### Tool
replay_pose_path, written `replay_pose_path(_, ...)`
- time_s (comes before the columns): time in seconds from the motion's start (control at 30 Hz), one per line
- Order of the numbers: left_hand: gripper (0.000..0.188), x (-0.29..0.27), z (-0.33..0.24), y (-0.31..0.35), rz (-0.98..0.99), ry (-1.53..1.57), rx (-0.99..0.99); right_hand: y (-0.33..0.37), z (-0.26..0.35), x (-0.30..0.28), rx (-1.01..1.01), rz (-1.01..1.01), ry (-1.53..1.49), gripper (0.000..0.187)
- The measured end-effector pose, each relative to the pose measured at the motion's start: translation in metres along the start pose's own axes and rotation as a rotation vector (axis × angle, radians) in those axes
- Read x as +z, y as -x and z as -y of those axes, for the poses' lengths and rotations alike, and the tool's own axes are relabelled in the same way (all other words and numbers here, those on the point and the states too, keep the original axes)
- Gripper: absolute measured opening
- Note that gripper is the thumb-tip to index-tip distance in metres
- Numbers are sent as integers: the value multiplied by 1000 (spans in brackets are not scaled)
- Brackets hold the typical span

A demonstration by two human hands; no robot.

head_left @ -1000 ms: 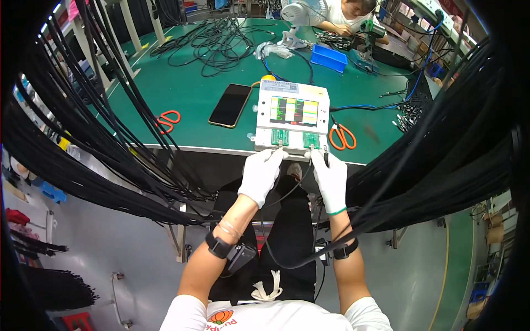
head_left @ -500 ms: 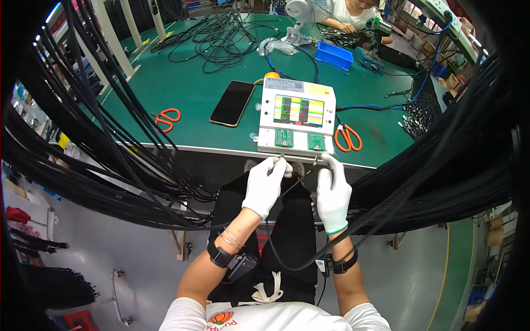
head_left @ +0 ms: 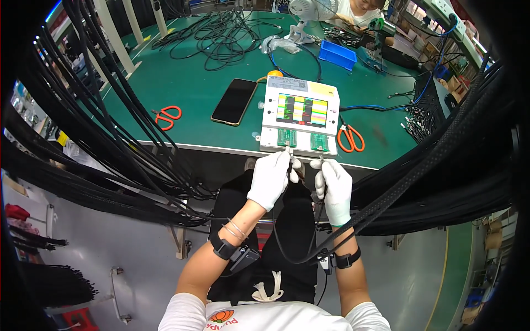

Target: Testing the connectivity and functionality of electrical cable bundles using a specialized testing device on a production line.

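Both my hands wear white gloves. My left hand [head_left: 270, 179] pinches a cable connector [head_left: 289, 150] at the lower edge of the left green circuit board [head_left: 286, 136]; whether it is seated there I cannot tell. My right hand [head_left: 336, 190] grips another cable end [head_left: 322, 159], held just below the right green circuit board [head_left: 319, 142]. Both boards sit on the front of a white tester box [head_left: 269, 124] with a lit colour screen [head_left: 301, 110]. A black cable [head_left: 277, 243] loops down below my hands over my lap.
A black phone [head_left: 234, 101] and orange-handled scissors [head_left: 167, 117] lie left of the tester, another orange pair [head_left: 350, 138] right of it. Behind are a blue tray [head_left: 338, 55], a fan [head_left: 305, 11] and tangled cables [head_left: 221, 41]. Thick black cable bundles [head_left: 425, 193] hang at both sides. A co-worker [head_left: 359, 15] sits opposite.
My left hand has moved forward and right, bringing its connector up to the left board. My right hand has turned its cable end upright, nearer the right board.
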State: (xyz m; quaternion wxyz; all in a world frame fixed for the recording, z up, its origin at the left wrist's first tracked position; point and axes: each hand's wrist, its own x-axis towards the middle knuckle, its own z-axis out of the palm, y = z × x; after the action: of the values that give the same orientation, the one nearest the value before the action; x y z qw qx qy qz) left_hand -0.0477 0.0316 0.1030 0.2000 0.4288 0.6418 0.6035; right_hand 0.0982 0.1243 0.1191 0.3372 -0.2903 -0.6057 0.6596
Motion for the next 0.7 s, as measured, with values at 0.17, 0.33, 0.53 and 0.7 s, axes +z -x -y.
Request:
replay_pose_path(0.17,38,5,-12,-1,-74,256,-265,-1,-2,2,49,22,-67,28)
replay_pose_path(0.33,35,4,-11,-1,-83,319,-282,0,-2,5,49,3,-12,28)
replay_pose_path(0.53,20,4,2,-2,-52,67,-29,-2,-5,12,1,-37,5,24)
replay_pose_path(0.7,14,10,8,-12,-124,7,35,-6,-6,11,40,-28,-154,22)
